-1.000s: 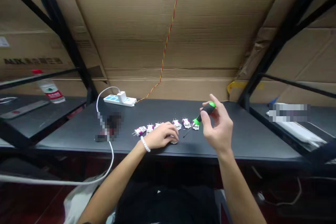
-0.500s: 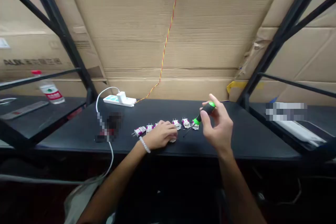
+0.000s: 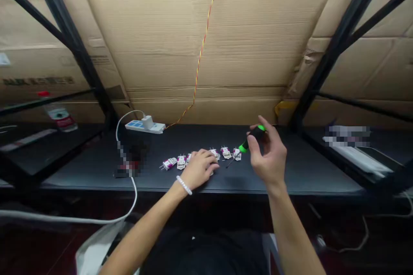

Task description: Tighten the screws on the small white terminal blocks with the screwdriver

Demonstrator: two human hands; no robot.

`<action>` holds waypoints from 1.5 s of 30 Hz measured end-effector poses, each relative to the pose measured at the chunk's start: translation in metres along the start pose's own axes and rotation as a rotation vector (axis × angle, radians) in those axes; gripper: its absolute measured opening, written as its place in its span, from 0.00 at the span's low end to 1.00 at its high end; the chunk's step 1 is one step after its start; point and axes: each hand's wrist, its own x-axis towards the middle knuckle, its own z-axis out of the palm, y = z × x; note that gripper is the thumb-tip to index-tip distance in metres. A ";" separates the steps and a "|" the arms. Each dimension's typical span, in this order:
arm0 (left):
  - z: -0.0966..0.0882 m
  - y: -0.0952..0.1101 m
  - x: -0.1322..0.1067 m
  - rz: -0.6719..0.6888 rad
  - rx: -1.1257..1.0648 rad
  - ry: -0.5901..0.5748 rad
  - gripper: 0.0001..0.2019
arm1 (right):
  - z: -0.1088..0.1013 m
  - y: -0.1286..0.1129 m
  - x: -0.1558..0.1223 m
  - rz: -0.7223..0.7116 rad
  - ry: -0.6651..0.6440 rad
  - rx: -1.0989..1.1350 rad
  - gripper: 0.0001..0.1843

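My right hand point(image 3: 270, 154) grips a screwdriver point(image 3: 256, 132) with a black and green handle, its thin dark shaft slanting down left toward the table. Several small white and purple pieces with metal pins lie in a row, among them one at the left end point(image 3: 169, 163) and one at the right end point(image 3: 237, 154). Over the middle of that row, my left hand point(image 3: 200, 166) bends its fingers down, a beaded bracelet on its wrist. A small white piece point(image 3: 211, 173) peeks out under those fingertips; the rest of it is hidden.
A white power strip point(image 3: 145, 126) with a plugged-in white adapter sits at the back left, its white cable hanging over the front edge. Black metal posts point(image 3: 93, 71) flank the black table point(image 3: 309, 163). A bottle point(image 3: 62, 118) stands left. Cardboard point(image 3: 155, 38) closes the back.
The camera view has tilted and shifted slightly. My left hand stays over the row with its fingers a little more spread. The screwdriver remains in my right hand, almost unmoved.
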 end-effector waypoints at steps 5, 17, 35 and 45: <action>-0.017 -0.024 -0.001 0.145 -0.062 -0.127 0.12 | 0.005 -0.002 -0.001 -0.011 -0.009 0.047 0.28; -0.032 -0.054 -0.003 0.273 -0.199 -0.243 0.15 | 0.030 -0.007 -0.017 0.017 -0.216 0.095 0.31; -0.029 -0.059 0.000 0.297 -0.231 -0.220 0.14 | 0.035 -0.004 -0.019 -0.021 -0.236 0.062 0.31; -0.027 -0.057 0.000 0.291 -0.220 -0.242 0.12 | 0.041 -0.015 -0.027 -0.032 -0.346 0.166 0.32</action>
